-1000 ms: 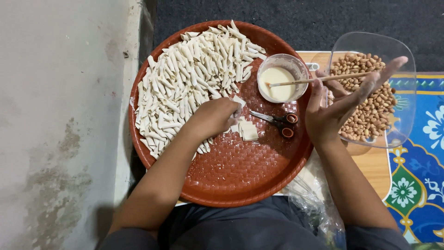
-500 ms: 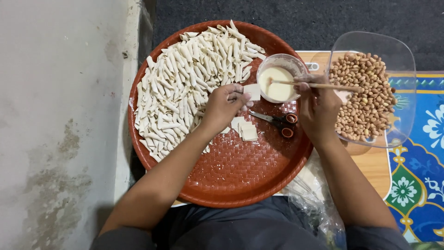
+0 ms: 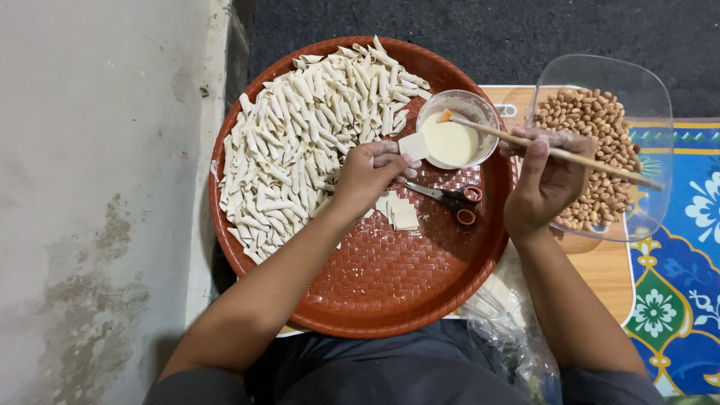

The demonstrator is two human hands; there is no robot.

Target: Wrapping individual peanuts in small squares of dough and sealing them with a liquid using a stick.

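Head view looks straight down on your lap and the round red tray (image 3: 390, 292) in front of you. Your left hand (image 3: 369, 174) sits near the tray's middle, its fingers (image 3: 391, 159) pinched together on a small square dough sheet (image 3: 413, 146), held up right at the rim of the clear cup of pale paste (image 3: 450, 139). That puts the sheet where the paste is within easy touch. Your right hand (image 3: 546, 180) hovers over the tray's right edge, fingers closed around a wooden stick (image 3: 555, 151). The stick lies nearly level, its orange-tinted tip resting at the cup's far rim and its long end reaching out over the clear container of peanuts (image 3: 600, 139), which stands off the tray to the right, half over the patterned blue mat (image 3: 675, 292). Nuts and paste are thus both beside the working hand.

A small stack of more dough squares (image 3: 397, 211) lies on the tray just below your left hand, close for picking. Red-handled scissors (image 3: 450, 198) rest beside that stack, blades pointing left, apart from both hands. The finished thin rolls (image 3: 300, 142) are heaped across the tray's left and far part, leaving the near half bare as working room. A clear plastic bag (image 3: 510, 322) lies crumpled at the tray's near right edge.
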